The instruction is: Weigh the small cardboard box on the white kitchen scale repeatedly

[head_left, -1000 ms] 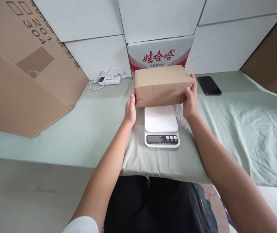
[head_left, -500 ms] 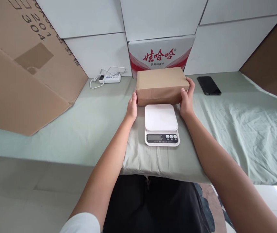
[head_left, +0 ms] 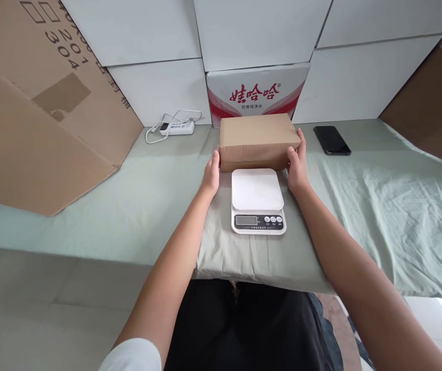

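Lying just on the near side of the grip, on the cloth-covered tabletop (head_left: 162, 206): a white digital kitchen scale (head_left: 257, 190), with display and three buttons along its near edge. Clamped on opposite ends of a brown cardboard box (head_left: 259, 141) with left grip (head_left: 210, 175) and right grip (head_left: 297, 166), just beyond the scale. Placed farther out, past the right grip, a black smartphone (head_left: 332, 140); past the left grip, a white corded device (head_left: 180, 128). Standing beyond both, behind the box, a white-and-red Wahaha purified-water carton (head_left: 255, 93).
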Tool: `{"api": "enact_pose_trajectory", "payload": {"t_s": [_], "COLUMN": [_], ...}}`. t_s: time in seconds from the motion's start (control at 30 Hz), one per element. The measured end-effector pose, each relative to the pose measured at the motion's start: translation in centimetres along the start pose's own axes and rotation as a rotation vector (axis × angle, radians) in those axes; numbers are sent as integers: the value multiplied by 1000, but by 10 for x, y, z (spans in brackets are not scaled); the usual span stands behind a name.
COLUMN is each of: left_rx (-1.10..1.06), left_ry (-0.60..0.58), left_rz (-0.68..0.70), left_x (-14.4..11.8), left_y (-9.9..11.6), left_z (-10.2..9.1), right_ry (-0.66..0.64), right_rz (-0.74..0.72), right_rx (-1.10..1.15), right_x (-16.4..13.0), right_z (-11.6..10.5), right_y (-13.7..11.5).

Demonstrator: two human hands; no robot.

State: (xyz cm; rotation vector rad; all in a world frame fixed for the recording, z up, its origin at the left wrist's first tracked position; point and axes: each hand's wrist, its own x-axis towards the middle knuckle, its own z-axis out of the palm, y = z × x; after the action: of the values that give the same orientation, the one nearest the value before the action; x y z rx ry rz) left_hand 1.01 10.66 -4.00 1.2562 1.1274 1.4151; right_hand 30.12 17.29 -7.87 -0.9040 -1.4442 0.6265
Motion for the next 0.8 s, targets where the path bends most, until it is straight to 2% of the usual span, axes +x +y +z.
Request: {"api": "enact_pose_trajectory", "payload": {"t_s": [0.1,0.23,0.33,0.43,0.5,0.6,0.8], "left_rx": [-15,-2,16,46,85,104,80], "left_ry": [-12,13,-15,-10,-14,-28,-41], "left_rz": [55,219,322,307,269,247,218], "left_x": [0,-10,-36,-71,-93,-116,-133], "left_y": [3,22,44,63,69,66,46], "left_z": [3,-1,-4,-7,-8,-10,-13], "right_ry": [33,39,52,26,38,64,84], "right_rz": [62,-87,-205,-223,-220,-185,-149], "right_rx": [64,27,-9,-93,-130,-159,-195], "right_x": [4,5,-10,-39,-60,-83,-97], "right_z": [6,4,-8,-22,-29,-33,-26], "right_y": [-11,-61,-106,-132,-133,-123,-117]}}
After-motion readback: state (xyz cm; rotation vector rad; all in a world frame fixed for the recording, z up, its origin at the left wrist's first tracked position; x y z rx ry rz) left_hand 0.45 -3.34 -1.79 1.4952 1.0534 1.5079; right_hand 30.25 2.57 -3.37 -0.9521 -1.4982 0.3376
